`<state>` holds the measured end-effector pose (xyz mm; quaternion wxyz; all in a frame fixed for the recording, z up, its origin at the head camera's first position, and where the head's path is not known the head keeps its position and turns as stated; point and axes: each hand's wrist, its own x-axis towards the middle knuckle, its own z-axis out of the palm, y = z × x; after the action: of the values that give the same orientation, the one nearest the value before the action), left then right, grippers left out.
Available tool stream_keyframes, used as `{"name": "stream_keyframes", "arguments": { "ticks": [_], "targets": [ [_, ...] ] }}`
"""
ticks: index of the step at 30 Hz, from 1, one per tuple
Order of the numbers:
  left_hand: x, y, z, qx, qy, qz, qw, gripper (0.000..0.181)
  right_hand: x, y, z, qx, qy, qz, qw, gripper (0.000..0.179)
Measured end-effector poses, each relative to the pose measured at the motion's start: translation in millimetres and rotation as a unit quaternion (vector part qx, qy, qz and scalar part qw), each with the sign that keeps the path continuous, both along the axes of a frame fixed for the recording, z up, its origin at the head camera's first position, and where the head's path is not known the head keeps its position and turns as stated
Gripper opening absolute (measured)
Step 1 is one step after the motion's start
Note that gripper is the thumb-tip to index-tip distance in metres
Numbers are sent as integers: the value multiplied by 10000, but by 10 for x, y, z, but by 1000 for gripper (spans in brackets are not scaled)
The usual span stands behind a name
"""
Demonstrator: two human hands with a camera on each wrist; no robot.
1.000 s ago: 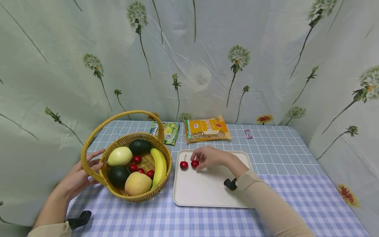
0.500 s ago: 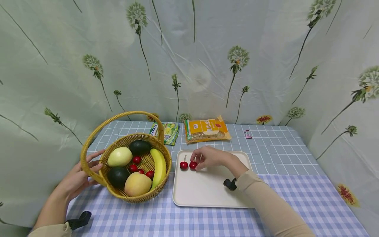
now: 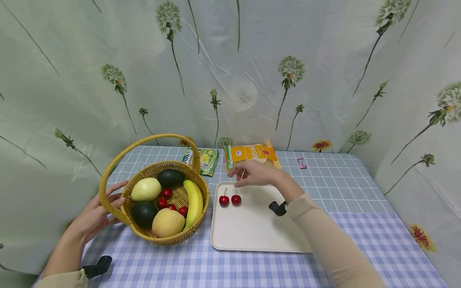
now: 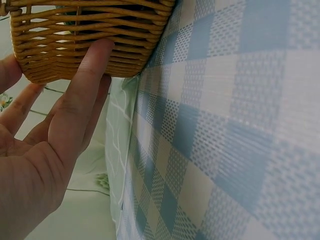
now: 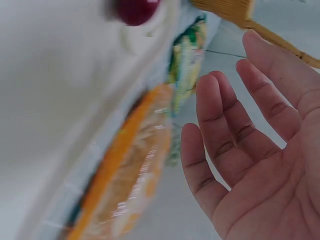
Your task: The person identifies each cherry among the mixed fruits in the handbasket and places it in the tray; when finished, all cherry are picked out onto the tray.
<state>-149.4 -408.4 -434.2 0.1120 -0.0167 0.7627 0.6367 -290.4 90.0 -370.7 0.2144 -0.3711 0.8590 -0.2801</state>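
Note:
My left hand (image 3: 94, 214) rests its spread fingers against the left side of a wicker basket (image 3: 169, 241); in the left wrist view the fingertips touch the weave. Inside lie a banana (image 3: 194, 203), a peach (image 3: 168, 223), a pale green fruit (image 3: 145, 189), two dark green avocado-like fruits (image 3: 171, 178) and several cherries (image 3: 167, 193). My right hand (image 3: 257, 175) hovers above the back edge of a white tray (image 3: 248, 236), its loosely bent fingers holding nothing in the right wrist view. Two cherries, a left one (image 3: 224, 200) and a right one (image 3: 236, 199), stand side by side on the tray, stems up.
Behind the tray lies an orange food bag (image 3: 252, 152), partly hidden by my right hand. A green packet (image 3: 207, 162) lies behind the basket, and a small pink packet (image 3: 301, 163) at the back right. A patterned curtain (image 3: 324, 80) hangs behind the table.
My right hand has let go of the right cherry and risen away toward the back. That cherry first shifted slightly left, close to the other one. My left hand stays at the basket.

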Motion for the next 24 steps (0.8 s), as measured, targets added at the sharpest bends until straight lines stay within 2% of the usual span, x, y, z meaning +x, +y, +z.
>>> {"name": "stream_keyframes", "arguments": {
  "ticks": [5,10,17,24],
  "targets": [
    [-5,0,-1,-71,16,-16,10000,62,-16,-256,165,-15,84,193,9998,25],
    [-4,-4,-3,-148,28,-16,9999,63,-3,-611,260,12,9,540,9985,28],
    [3,0,-10,-156,16,7,9999,64,30,-1120,295,72,185,1026,9945,33],
    [8,-2,6,-39,5,30,10000,63,127,-1578,294,636,352,1406,9874,40]
  ]
}}
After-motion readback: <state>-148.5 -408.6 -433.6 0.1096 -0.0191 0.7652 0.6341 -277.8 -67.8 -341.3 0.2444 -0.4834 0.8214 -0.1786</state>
